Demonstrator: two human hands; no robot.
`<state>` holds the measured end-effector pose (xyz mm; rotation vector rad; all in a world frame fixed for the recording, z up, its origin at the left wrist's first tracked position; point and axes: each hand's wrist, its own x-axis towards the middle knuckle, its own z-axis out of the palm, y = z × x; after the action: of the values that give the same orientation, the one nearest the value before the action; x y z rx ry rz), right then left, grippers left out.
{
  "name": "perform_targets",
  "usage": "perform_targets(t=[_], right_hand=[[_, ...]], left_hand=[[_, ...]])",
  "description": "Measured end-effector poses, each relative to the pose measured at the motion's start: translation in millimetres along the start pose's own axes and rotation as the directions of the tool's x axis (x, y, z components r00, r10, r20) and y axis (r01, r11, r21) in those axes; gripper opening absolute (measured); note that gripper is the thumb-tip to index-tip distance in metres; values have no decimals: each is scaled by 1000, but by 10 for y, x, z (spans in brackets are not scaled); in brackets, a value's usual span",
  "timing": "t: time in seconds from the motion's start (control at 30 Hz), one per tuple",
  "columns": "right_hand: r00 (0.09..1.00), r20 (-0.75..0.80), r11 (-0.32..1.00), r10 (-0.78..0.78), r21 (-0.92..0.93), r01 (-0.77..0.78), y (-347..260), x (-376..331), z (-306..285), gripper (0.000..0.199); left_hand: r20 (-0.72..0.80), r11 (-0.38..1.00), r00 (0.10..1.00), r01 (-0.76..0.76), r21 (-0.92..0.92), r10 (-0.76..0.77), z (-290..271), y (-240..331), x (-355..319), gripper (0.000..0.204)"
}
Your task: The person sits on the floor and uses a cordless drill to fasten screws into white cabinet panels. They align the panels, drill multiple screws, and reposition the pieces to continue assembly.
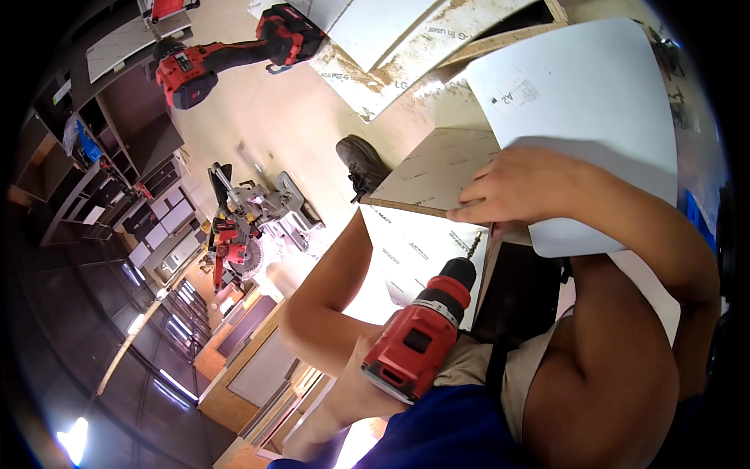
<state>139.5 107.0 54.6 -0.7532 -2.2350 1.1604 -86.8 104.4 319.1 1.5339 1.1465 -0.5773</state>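
My left hand (pixel 351 391) is wrapped around a red and black cordless drill (pixel 418 344), seen from its back end. Its dark spiral bit (pixel 475 244) points away from me, its tip close to my right hand's fingers; I cannot tell whether it touches anything. My right hand (pixel 519 187) reaches in from the right, fingers closed over the edge of a printed brownish panel (pixel 437 168). Below that panel's raw edge, a white-faced panel (pixel 406 242) meets it at an angle. What the right fingertips press underneath is hidden.
A large white board (pixel 586 102) lies right of the panels. Dusty boards (pixel 375 78) and another red cordless tool (pixel 211 66) are at the top. A mitre saw (pixel 238 250) stands left of my shoe (pixel 361 164). Stacked boards (pixel 266 375) are at lower left.
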Motion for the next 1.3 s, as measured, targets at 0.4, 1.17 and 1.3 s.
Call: perform_targets(t=[0.4,1.17,1.3], right_hand=[[994,-36,992,-99,-80,96,120,-18,133,49],[963,-228,984,-143,-136,114,119,-132,314,36],[927,-296,967,-231,-173,186,180,-110,352,37]], left_hand=[[1,984,985,-173,37,173,-99,-74,101,40],[62,985,984,164,54,-168,3,-203,-236,44],[65,992,990,122,17,-123,30,-115,-129,26]])
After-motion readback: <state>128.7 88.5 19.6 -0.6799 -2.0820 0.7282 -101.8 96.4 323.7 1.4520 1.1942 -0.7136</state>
